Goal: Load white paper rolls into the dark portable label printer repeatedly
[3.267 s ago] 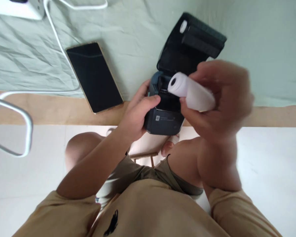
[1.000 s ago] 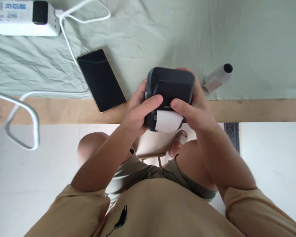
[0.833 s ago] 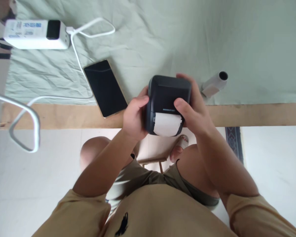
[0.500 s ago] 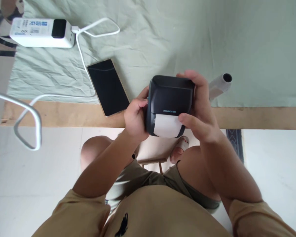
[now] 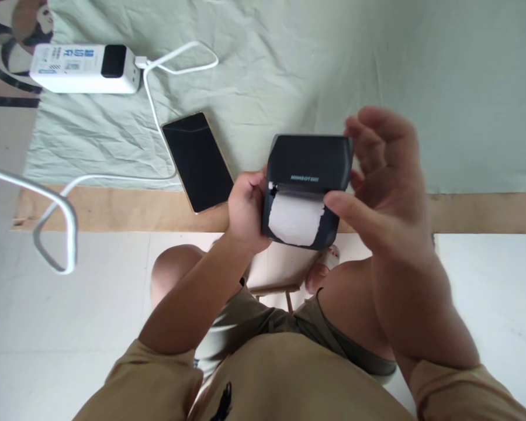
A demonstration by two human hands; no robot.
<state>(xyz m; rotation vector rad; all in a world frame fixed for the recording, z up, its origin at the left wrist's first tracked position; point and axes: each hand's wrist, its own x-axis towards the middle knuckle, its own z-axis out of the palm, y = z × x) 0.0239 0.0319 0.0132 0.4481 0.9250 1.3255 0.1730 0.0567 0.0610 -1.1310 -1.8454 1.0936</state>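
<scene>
A dark label printer with NIIMBOT lettering is in my left hand, which grips its left side with the thumb on the edge. The printer's lid stands partly raised, and a dark gap shows between it and the white paper below. Beside the printer's right edge is my right hand, its fingers apart and bent behind. Its thumb tip is at the printer's front right edge, by the gap. To the left of the printer lies a phone with a black screen.
A white power bank with a dark display lies at the upper left, and a white cable runs from it past the phone. Pale green cloth covers the table up to its wooden front edge.
The printer's lid has lifted from the paper. My right hand has loosened and moved right, away from the printer's side; it now hides the white tube-like object. My left hand keeps its hold.
</scene>
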